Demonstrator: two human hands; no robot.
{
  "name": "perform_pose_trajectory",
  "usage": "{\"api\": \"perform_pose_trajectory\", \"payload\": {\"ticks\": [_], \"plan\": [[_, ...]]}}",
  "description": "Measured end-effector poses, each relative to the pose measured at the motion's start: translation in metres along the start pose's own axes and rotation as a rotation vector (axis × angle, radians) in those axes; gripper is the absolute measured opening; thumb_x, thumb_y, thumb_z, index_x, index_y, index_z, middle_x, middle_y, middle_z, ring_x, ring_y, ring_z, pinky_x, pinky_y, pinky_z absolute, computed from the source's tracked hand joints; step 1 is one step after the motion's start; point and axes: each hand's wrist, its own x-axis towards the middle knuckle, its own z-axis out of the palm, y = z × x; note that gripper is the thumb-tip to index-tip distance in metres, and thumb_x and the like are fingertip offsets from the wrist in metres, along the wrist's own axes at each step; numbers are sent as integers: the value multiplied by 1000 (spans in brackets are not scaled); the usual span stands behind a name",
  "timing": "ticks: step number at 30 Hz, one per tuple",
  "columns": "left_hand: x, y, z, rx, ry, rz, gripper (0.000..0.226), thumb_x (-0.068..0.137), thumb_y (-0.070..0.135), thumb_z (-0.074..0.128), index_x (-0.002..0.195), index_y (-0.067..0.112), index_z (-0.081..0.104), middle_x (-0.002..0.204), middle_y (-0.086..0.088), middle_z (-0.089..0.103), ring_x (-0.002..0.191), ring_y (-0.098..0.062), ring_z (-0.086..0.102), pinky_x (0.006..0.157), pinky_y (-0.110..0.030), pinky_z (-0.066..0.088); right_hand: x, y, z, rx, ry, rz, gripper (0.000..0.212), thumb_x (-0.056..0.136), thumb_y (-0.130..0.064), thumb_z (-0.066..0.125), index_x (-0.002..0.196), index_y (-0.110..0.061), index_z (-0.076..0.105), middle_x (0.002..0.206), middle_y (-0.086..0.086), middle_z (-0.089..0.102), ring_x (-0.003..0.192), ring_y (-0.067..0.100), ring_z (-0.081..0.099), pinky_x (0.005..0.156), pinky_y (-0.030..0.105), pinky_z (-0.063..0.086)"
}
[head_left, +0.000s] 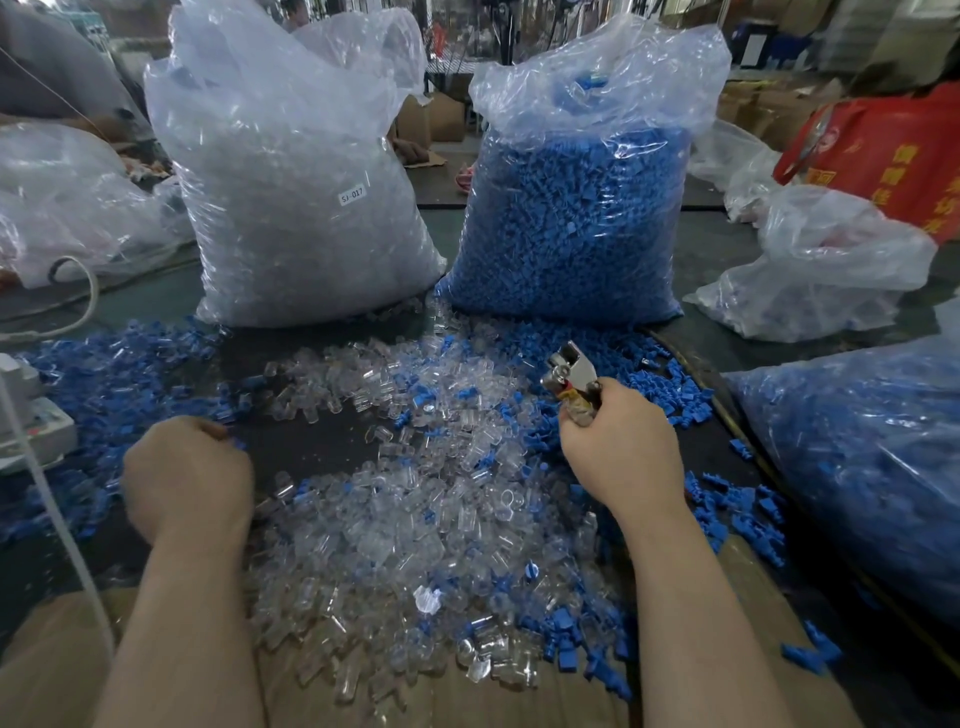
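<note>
A small metal tool (569, 371) sticks up out of the right hand (621, 447), whose fingers are curled tight round its handles, above the right side of a heap of clear caps (415, 519) on the dark table (311, 447). The left hand (187, 478) sits low at the edge of the loose blue pieces (119, 384), knuckles up and fingers bent under. It is blurred, so whether it holds anything cannot be told. Behind the heap stand a clear bag (291, 208) on the left and a blue bag (576, 218) just beside it.
</note>
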Motion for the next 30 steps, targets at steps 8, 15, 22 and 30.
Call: {"api": "perform_pose_trajectory", "payload": {"ticks": [8, 15, 22, 30], "plan": [[-7, 18, -1, 125, -15, 153, 30, 90, 22, 68, 118, 13, 68, 117, -22, 60, 105, -42, 57, 81, -48, 48, -2, -2, 4, -124, -160, 10, 16, 88, -29, 57, 77, -22, 49, 73, -2, 54, 64, 16, 48, 49, 30, 30], [-43, 58, 5, -191, -469, 468, 11, 85, 24, 73, 79, 32, 69, 77, 18, 65, 71, 3, 57, 62, -18, 40, -6, -6, 11, -211, -175, -3, 12, 86, -30, 58, 87, -19, 52, 79, -1, 47, 72, 26, 46, 57, 32, 30], [-58, 64, 24, 117, -408, 577, 21, 92, 28, 63, 109, 17, 68, 115, -6, 60, 101, -26, 60, 86, -37, 50, -7, -7, 11, -193, -170, -57, 11, 83, -26, 60, 82, -19, 52, 76, -2, 49, 68, 25, 46, 58, 32, 32], [-62, 66, 24, 115, -363, 522, 21, 88, 8, 62, 100, 22, 70, 105, -4, 67, 97, -24, 60, 73, -32, 45, -6, -6, 11, -116, -125, -41, 17, 87, -30, 58, 77, -23, 46, 70, -6, 47, 69, 24, 48, 54, 32, 30]]}}
